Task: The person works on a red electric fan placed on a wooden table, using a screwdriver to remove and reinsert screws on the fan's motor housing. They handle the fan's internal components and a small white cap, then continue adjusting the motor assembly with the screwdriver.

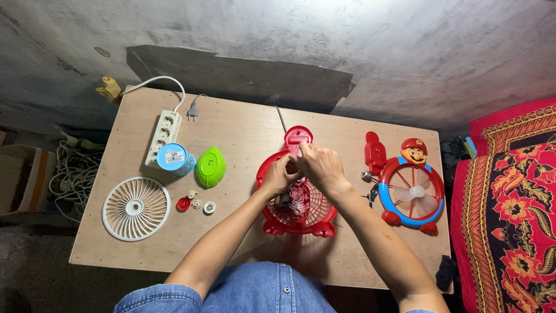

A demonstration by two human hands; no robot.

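Overhead view of a plywood desk (pixel 243 124). At its centre lies the red moulded-plastic toy fan housing (pixel 296 203), a round grille body with a tab-shaped top piece at its 12 o'clock and two small feet at its 6 o'clock edge. The housing rests flat on the desk, rear side up as far as can be judged; a small motor and thin wires show in its middle.

The left hand (pixel 282 175) curls its fingers against the upper rim of the housing, pinching a small part there. The right hand (pixel 321 166) is closed over the same spot, fingertips pressed together near the tab; what lies between them is hidden.

Handling, by judgement: the housing looks light and stiff, with thin grille ribs that could crack under a squeeze, and smooth plastic that may slide on the plywood. The sturdier outer rim or the feet appear the safest places to take hold; the exposed wires look fragile and are best left unstrained.

At 3 o'clock of the housing stands a second fan, red-and-blue with a cartoon figure head (pixel 412 191), with a loose red plastic cover (pixel 375 152) beside it. At 9 o'clock lie a green egg-shaped plastic shell (pixel 211 167), a blue cylindrical canister (pixel 175 159), a white multi-socket power strip (pixel 164 134), a white round fan grille (pixel 136 208) and small round caps (pixel 196 203).
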